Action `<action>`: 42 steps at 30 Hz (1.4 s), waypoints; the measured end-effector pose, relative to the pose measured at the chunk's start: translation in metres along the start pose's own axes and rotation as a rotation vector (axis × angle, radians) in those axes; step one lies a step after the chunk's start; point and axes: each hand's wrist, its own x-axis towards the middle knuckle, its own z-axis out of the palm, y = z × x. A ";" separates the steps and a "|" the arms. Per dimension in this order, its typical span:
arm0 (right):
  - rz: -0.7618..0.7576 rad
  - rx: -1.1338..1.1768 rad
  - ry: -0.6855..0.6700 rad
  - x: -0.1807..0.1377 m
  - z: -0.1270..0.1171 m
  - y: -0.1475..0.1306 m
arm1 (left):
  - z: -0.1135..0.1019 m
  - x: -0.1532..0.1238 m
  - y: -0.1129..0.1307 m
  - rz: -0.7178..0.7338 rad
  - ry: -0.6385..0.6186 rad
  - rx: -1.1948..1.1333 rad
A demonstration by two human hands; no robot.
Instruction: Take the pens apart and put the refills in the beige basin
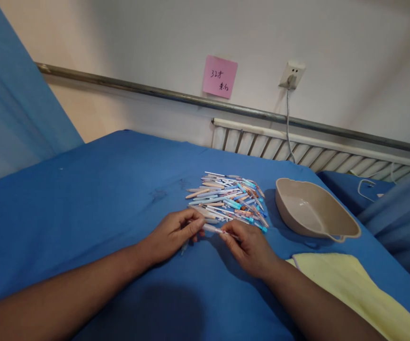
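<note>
My left hand (174, 232) is closed around a pale pen (211, 228), whose light barrel shows between my two hands. The fingers of my right hand (249, 244) pinch the pen's other end, where a small reddish spot shows. Whether that end is a refill or part of the barrel, I cannot tell. Below my left fingers, a thin clear-grey piece pokes out, partly hidden. Just beyond both hands lies a loose pile of pens and pen parts (222, 194), with beige and grey-blue barrels, thin white sticks and clear pieces with turquoise ends.
A beige plastic basin (315, 208) stands right of the pile on the blue sheet (102, 189). A yellow cloth (347, 279) lies beside my right forearm. Behind are a metal rail (148, 90), a radiator (262, 142), a pink note (220, 76) and a wall socket (292, 74) with a cord.
</note>
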 end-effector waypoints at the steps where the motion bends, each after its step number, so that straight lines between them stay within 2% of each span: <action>1: -0.005 -0.003 0.001 0.000 0.000 0.001 | 0.000 0.001 -0.001 -0.021 0.001 0.011; 7: -0.005 -0.006 0.007 0.001 0.001 0.004 | 0.002 0.003 -0.004 0.086 0.036 -0.112; 10: -0.006 -0.009 0.005 0.000 0.001 0.004 | 0.003 0.003 -0.004 0.038 0.014 -0.173; 14: -0.019 -0.009 -0.006 0.000 0.001 0.004 | 0.002 0.003 -0.005 -0.017 -0.001 -0.058; 18: -0.013 0.001 -0.002 0.001 0.000 0.006 | 0.003 0.003 -0.005 0.062 0.050 -0.073; 21: -0.013 0.005 -0.008 0.000 0.001 0.007 | 0.004 0.002 -0.005 0.054 0.004 -0.146; 24: -0.023 0.009 -0.022 0.000 0.001 0.007 | 0.002 0.003 -0.007 0.015 -0.046 -0.066; 27: -0.037 0.015 -0.022 0.000 0.000 0.006 | 0.000 0.004 -0.007 0.124 -0.032 0.019; 29: -0.040 0.017 -0.021 0.001 0.000 0.005 | 0.000 0.003 -0.007 0.188 -0.024 -0.004; 33: -0.035 0.015 -0.022 0.001 -0.001 0.004 | 0.001 0.003 -0.006 0.094 -0.023 -0.076; 36: -0.045 0.014 -0.023 0.001 -0.001 0.004 | 0.000 0.003 -0.005 0.038 -0.043 0.031; 39: -0.052 0.016 -0.024 0.001 -0.001 0.005 | -0.001 0.003 -0.004 0.151 -0.022 0.095; 42: -0.043 0.022 -0.019 0.001 -0.001 0.005 | 0.000 0.002 -0.005 0.211 0.003 0.026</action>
